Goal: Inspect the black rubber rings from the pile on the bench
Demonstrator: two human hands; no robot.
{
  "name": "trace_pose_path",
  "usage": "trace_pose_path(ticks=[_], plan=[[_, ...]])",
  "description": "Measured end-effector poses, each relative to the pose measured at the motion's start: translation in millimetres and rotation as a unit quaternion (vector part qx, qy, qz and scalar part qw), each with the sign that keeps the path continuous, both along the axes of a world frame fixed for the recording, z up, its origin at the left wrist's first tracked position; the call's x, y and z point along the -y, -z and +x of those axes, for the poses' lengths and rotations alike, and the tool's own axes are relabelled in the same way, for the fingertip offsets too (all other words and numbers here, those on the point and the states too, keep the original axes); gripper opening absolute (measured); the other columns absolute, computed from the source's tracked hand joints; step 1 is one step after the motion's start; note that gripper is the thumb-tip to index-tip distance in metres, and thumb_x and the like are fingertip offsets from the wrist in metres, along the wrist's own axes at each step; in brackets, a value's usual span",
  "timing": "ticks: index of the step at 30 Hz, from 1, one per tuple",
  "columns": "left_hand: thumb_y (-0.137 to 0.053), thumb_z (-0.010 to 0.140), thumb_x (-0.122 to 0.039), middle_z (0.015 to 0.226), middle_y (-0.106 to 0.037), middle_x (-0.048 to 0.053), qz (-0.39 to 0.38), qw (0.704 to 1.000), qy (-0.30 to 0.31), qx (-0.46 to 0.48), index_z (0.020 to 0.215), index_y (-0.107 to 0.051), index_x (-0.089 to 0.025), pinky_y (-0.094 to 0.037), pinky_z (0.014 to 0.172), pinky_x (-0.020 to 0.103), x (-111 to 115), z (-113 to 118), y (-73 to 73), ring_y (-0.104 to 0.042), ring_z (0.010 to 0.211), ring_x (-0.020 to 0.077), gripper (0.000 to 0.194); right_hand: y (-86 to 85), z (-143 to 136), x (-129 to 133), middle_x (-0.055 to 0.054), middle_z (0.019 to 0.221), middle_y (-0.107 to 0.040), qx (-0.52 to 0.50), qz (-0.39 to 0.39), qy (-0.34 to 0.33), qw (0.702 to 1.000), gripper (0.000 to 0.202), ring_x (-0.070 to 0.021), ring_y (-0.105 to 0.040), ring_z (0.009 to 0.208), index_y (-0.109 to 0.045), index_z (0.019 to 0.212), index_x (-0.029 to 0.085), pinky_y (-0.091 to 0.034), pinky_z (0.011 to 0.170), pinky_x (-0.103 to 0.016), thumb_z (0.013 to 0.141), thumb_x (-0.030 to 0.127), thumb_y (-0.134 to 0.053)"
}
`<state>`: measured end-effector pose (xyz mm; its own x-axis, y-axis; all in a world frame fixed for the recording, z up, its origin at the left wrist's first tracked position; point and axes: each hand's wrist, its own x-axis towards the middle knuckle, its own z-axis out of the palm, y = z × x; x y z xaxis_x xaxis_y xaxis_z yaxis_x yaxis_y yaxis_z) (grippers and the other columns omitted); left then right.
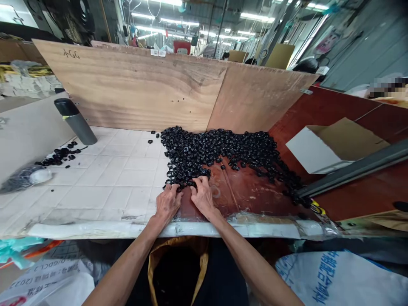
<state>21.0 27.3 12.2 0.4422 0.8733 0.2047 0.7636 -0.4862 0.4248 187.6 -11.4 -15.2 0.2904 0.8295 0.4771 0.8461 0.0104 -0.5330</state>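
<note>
Both left hand (pixel 168 202) and right hand (pixel 203 196) touch black rings (pixel 219 144) with curled, slightly parted fingers (pixel 195 182).

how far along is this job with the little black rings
Done: possibly the small scatter of black pieces lying apart at the left, though nothing confirms that. In hand: the left hand and right hand are at the near edge of the main ring pile. Left: that pile is large, so probably most of it. The open bag below is too dark inside to judge.
</note>
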Motion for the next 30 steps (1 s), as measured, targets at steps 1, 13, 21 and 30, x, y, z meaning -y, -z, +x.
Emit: trace_pose_path(ticks=[1,13,21,30], plan=[[-0.060,0.096,-0.028,0.107,-0.066,0.008,0.002,1.000,0.002,0.000,0.119,-0.064,-0.023,-0.052,0.069,0.032,1,-2,0.4,-0.070,0.088,0.0244,0.024,0.3,-1,1,-0.015,0.116,-0.053,-0.001,0.003,-0.026,1.000,0.035,-0.0283,-0.060,0.105,-0.065,0.120,0.014,-0.055,0.092,-0.040,0.087,0.009,-0.053],[-0.058,0.089,-0.013,0.112,-0.070,0.007,0.012,0.996,0.066,0.060,0.113,-0.058,-0.021,-0.055,0.081,0.034,8,-14,5.8,-0.071,0.099,0.0244,0.025,-4.0,-6,11,-0.011,0.107,-0.053,-0.029,0.033,-0.077,0.996,0.021,-0.0260,-0.060,0.100,-0.064,0.098,0.019,-0.054,0.090,-0.039,0.084,0.007,-0.054],[-0.060,0.082,-0.014,0.088,-0.072,0.001,-0.064,0.987,0.022,0.145,0.111,-0.062,-0.022,-0.054,0.076,0.032,5,-16,2.9,-0.071,0.079,0.0203,0.030,-7.8,1,14,-0.006,0.099,-0.064,-0.203,0.004,-0.144,0.969,0.022,-0.0160,-0.061,0.069,-0.066,0.109,0.019,-0.053,0.063,-0.028,0.090,0.021,-0.057],[-0.063,0.079,-0.013,0.100,-0.073,0.004,-0.040,0.981,0.056,0.182,0.110,-0.061,-0.022,-0.057,0.080,0.033,8,-12,4.5,-0.071,0.087,0.0201,0.032,-16.9,-4,13,-0.003,0.093,-0.071,-0.310,-0.024,-0.229,0.922,0.014,-0.0170,-0.065,0.078,-0.074,0.093,0.021,-0.053,0.070,-0.027,0.081,0.029,-0.074]])
